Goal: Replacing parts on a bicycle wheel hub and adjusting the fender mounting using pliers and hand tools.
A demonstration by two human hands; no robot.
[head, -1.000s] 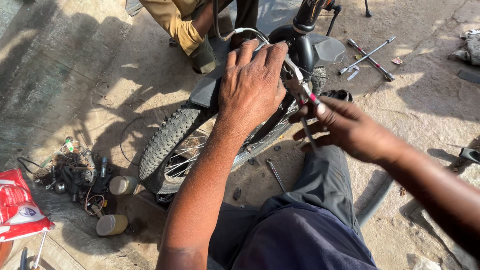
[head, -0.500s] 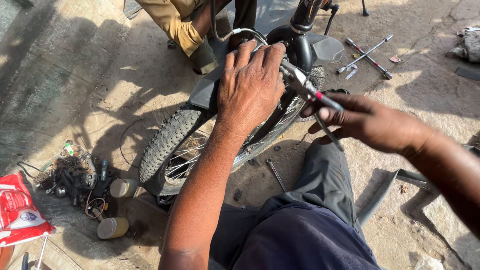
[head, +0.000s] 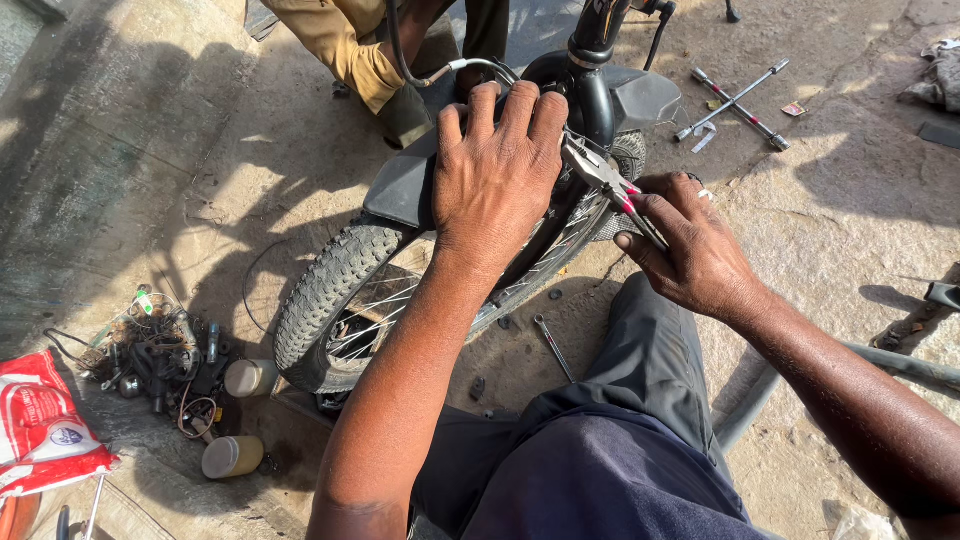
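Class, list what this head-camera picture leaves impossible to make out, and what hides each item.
- Jaw tips of the red-handled metal pliers: behind the left hand.
- Black motorcycle mudguard middle: under that hand.
- Pliers' grips: inside the right hand.
- Red plastic packet: cut by left edge.

- You work in hard, direct sunlight; the concrete ground [head: 850, 200] at upper right is bright, close to glare.
- Deep shadow covers the left side of the ground and the area under the front wheel [head: 330, 290].
- Your hands [head: 500, 165] are sunlit, crisp, no motion blur.
- Focus holds across the view; the corners show slight wide-angle stretch.
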